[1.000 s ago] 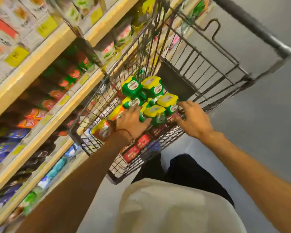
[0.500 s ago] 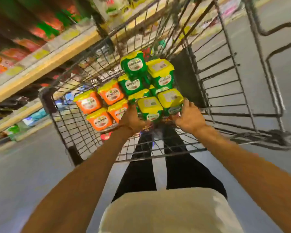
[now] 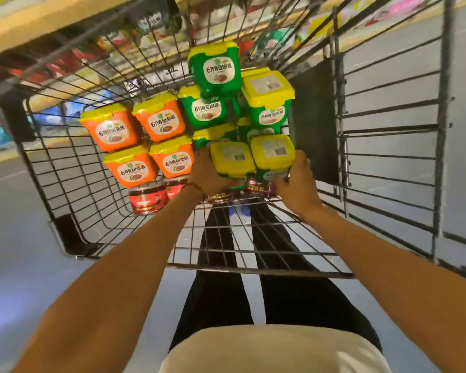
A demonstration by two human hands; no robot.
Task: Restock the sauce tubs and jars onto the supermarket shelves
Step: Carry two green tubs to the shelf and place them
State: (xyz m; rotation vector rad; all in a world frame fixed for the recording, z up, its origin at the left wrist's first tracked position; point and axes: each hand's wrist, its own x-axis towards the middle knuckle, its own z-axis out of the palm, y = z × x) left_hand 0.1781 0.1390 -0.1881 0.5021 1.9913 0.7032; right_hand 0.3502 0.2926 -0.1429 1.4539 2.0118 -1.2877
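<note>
From the head camera, you are at the pick-up step: both of your hands are down in the wire cart [image 3: 73,184], closing on the two nearest green tubs with yellow lids. Your left hand [image 3: 210,175] wraps the left side of the nearer-left green tub [image 3: 232,160]; its grip is curled around the tub wall, fingers mostly hidden behind it. Your right hand [image 3: 296,184] presses the right side of the neighbouring green tub [image 3: 273,156], grip closed against it. The two tubs sit touching, so you look to be squeezing them together as a pair.

Neither tub is clear of the cart yet. The next move, as I judge it, calls for an even lift straight up, keeping inward pressure so the pair does not split, then a turn toward the shelf [image 3: 38,25] at upper left.

Four orange tubs [image 3: 159,117] sit in a block just left of your left hand, and more green tubs [image 3: 215,68] are stacked beyond. Red-lidded jars [image 3: 147,197] lie underneath.

Labels: the orange tubs read "6月香甜面酱"; the green ones start "6月香豆", and the last characters are blurred. The yellow lids carry a pale printed panel too small to read, and the jar labels are unreadable.
</note>
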